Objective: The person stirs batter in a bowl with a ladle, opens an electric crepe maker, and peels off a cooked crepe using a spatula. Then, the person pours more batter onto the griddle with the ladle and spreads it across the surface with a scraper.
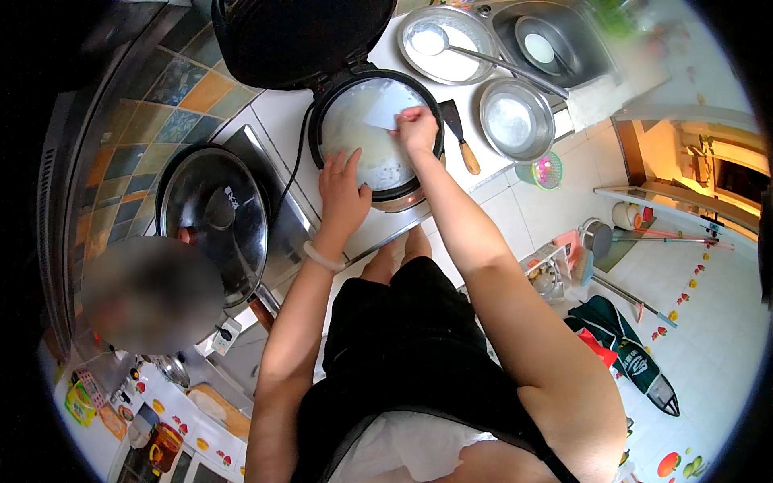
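A round electric griddle stands on the counter with its black lid raised. A thin, pale layer of batter covers its plate. Over the right part of the plate, my right hand pinches a pale flat scraper, which lies low against the batter. My left hand rests at the griddle's near left edge. Its fingers are stretched out and apart, with the tips over the batter's edge; whether they touch it I cannot tell. A spatula with a wooden handle lies right of the griddle.
A metal bowl of white batter with a ladle across it stands behind, near the sink. Another metal bowl sits at the counter's right edge. A wok with a glass lid occupies the left. A black cord runs beside the griddle.
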`<state>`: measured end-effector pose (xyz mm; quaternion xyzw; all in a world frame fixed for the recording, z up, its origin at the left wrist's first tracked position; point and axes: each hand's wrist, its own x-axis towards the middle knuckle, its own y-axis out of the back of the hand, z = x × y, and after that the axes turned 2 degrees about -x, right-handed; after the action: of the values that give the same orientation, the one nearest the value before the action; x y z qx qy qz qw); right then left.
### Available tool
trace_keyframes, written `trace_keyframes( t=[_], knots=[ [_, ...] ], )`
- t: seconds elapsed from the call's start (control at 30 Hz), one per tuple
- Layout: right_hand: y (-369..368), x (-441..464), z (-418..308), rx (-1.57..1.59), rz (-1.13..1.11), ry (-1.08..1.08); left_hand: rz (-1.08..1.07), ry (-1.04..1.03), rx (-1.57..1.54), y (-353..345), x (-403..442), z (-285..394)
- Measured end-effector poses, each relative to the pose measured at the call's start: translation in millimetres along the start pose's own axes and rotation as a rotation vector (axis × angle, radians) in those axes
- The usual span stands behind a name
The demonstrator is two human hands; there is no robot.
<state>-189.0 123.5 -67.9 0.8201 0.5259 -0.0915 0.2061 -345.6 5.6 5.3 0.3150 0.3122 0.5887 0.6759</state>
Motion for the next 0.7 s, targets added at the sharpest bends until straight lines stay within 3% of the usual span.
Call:
trace_keyframes(
  t=[0.2,0.37,0.5,0.63,0.7],
  knots=[
    [51.7,-29.1,14.4,0.028,0.065,-0.066,0.008,0.001,-0.036,4.5,1.8,-2.1],
    [20.9,-16.4,-2.7,0.176,-0.051,0.052,0.010,0.010,-0.027,4.4,0.6,-4.1],
    [5.9,-0.2,3.3,0.092,-0.057,-0.013,0.007,0.018,-0.026,2.8,-2.6,-4.4],
    [50.6,-35.7,22.9,0.009,0.064,-0.075,-0.006,0.002,-0.084,-3.4,-0.7,-8.1],
    [72.9,-58.1,30.8,0.164,0.036,-0.124,-0.022,0.011,-0.095,-8.4,-1.4,-8.1]
  ],
)
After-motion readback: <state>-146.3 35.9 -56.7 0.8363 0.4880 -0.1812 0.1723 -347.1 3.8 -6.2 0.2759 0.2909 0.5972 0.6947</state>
